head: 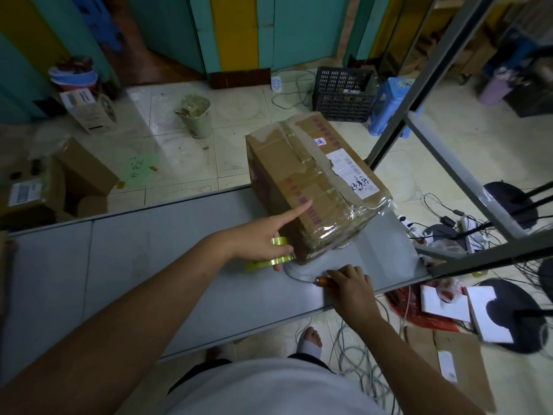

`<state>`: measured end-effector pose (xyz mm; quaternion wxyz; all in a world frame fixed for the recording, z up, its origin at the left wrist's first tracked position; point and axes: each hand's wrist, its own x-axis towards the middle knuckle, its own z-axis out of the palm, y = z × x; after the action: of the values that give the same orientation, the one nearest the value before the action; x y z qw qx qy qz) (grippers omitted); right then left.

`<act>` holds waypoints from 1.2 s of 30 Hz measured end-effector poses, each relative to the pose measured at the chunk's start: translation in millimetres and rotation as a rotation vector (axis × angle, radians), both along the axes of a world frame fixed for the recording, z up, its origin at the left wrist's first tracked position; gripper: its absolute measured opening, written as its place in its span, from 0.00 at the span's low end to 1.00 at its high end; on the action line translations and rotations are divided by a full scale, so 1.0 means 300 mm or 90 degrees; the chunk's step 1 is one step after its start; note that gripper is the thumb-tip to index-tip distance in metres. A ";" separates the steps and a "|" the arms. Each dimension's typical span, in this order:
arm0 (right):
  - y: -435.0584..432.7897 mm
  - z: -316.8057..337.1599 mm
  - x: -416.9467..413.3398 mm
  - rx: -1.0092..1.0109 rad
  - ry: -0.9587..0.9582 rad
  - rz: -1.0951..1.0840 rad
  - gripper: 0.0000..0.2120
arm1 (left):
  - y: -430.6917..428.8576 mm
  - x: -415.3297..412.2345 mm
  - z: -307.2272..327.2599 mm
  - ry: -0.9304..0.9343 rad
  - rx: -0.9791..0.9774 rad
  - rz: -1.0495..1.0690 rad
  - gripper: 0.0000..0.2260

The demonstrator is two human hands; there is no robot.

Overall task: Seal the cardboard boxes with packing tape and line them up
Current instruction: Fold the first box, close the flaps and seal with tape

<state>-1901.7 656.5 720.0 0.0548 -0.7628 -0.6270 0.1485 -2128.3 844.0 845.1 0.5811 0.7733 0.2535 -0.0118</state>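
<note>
On the single grey table [149, 265], toward its far right end, stands one cardboard box [299, 181], set at an angle, its top already crossed with clear tape and bearing two labels, a large white one with handwriting and a small one beyond it. Beyond the table, on the tiled floor, at least three more cartons [86, 169] sit at the left, with one black plastic crate [344, 94], one blue stool [389, 106] and one pale bin [196, 115] further back. Two bare hands work at the box's near corner. The left hand [257, 241] grips one roll of yellowish packing tape [278, 259] just beside the box's lower edge, its forefinger stretched out straight against the box's side. The right hand [350, 284] is curled tight around one orange-handled tool [323, 281], resting on the table near the front edge. One loose clear strip [294, 274] curves over the table top between the roll and that tool.
</note>
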 end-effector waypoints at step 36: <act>0.291 0.374 0.127 0.273 0.045 0.234 0.39 | -0.005 -0.078 -0.062 0.127 0.313 0.050 0.46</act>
<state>-1863.4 743.7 832.1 0.2091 -0.6015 -0.7696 0.0465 -2151.6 842.4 826.5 0.3478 0.8757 0.3350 -0.0035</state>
